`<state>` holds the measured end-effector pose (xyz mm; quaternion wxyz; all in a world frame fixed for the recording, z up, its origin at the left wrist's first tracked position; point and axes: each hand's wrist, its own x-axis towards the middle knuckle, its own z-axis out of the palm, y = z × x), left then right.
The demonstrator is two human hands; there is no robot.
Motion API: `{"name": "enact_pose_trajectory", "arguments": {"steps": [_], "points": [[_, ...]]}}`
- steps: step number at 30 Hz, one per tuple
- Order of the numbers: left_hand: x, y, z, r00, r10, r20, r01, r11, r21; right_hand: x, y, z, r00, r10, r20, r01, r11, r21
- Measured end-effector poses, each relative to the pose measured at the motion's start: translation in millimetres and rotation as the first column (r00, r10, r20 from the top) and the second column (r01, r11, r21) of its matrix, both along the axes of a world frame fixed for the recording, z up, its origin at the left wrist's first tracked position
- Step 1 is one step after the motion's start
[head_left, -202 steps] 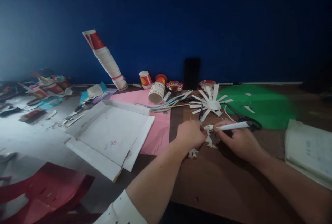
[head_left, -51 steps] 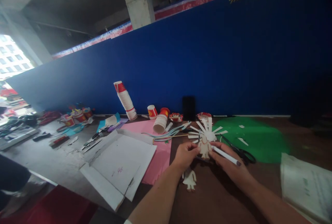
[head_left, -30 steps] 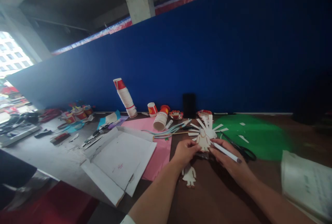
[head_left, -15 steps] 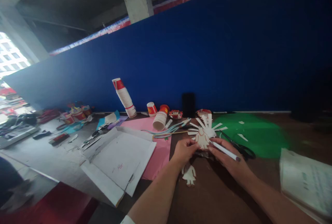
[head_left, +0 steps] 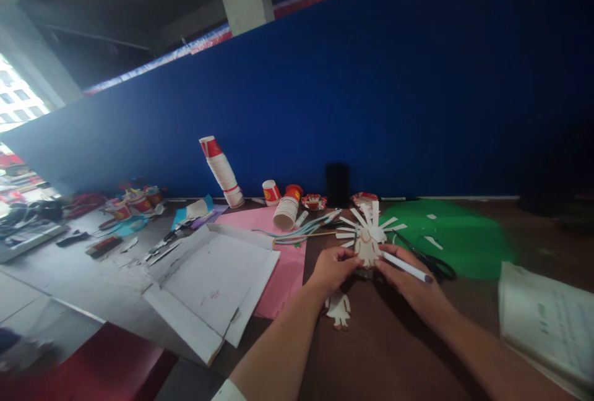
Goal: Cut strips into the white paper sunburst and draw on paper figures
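Observation:
Between my two hands is a pale cut-out figure (head_left: 367,251), shaped like a small person in a dress. My left hand (head_left: 338,268) pinches its lower left edge. On the other side, my right hand (head_left: 403,277) holds its right edge, with a white marker (head_left: 406,267) lying across the same fingers, its dark end pointing right. Just behind the figure is a white paper cup (head_left: 375,234) cut into strips that fan outward. A second cut-out figure (head_left: 338,311) lies on the brown table below my left hand.
Black scissors (head_left: 429,262) rest by a green sheet (head_left: 468,240) on the right. A white booklet (head_left: 542,320) lies nearer. Left are an opened white box (head_left: 218,283), a pink sheet (head_left: 290,277) and stacked paper cups (head_left: 223,175). A blue partition (head_left: 297,110) stands behind.
The cut-out figure has shifted slightly right and turned more upright between my hands. Both hands keep their hold, and the marker stays in my right hand.

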<state>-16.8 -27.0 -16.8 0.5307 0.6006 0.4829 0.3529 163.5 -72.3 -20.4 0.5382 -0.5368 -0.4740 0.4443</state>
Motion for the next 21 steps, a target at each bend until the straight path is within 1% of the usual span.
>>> {"name": "enact_pose_trajectory", "arguments": {"steps": [3, 6, 9, 12, 16, 21], "points": [[-0.2, -0.8, -0.2, 1.000, -0.026, 0.000, 0.026, 1.000, 0.005, -0.5, -1.4, 3.6, 0.999, -0.008, 0.033, 0.008, 1.000, -0.004], [-0.4, -1.6, 1.6, 0.999, -0.022, -0.029, 0.022, 1.000, 0.019, -1.1, -4.7, 8.3, 0.999, -0.004, 0.054, 0.004, 1.000, 0.006], [-1.2, -1.7, 2.8, 0.998, -0.042, -0.036, 0.044, 0.998, 0.041, -1.9, -7.0, 10.9, 0.999, -0.026, 0.029, 0.026, 1.000, -0.005], [-2.0, -1.4, 2.8, 0.997, -0.056, -0.054, 0.059, 0.997, 0.056, -2.1, -6.0, 9.6, 0.998, -0.054, -0.014, 0.054, 0.998, 0.016], [-2.0, -0.9, 1.8, 0.993, -0.075, -0.092, 0.076, 0.997, 0.013, -1.5, -3.8, 6.8, 0.998, -0.046, -0.044, 0.048, 0.998, 0.035], [-2.9, 1.9, -4.4, 0.995, -0.079, -0.054, 0.078, 0.997, -0.021, -0.9, -4.5, 8.0, 0.998, -0.065, -0.019, 0.066, 0.997, 0.050]]}}
